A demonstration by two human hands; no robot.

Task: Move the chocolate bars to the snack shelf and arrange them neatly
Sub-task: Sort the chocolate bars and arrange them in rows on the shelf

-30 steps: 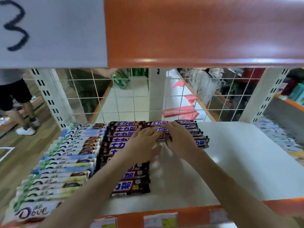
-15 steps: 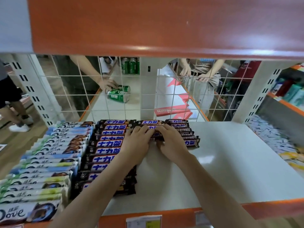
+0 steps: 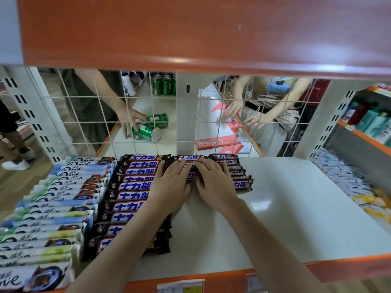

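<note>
Both hands, left hand (image 3: 172, 182) and right hand (image 3: 213, 182), are lying flat, fingers straight, pressing the short row of chocolate bars (image 3: 240, 183) beneath them, gripping nothing.

Both hands lie flat over the far right stack of brown chocolate bars (image 3: 237, 178), hiding its middle, so the number of bars there cannot be told. The left forearm (image 3: 131, 235) covers the right ends of the near bars in the long brown row (image 3: 127, 197). The white-wrapped bars (image 3: 48, 223) at left are cut off by the picture's left and near edges. The packets (image 3: 347, 182) on the right shelf are blurred. The price labels (image 3: 181, 286) on the near shelf edge are unreadable and cut off.
</note>
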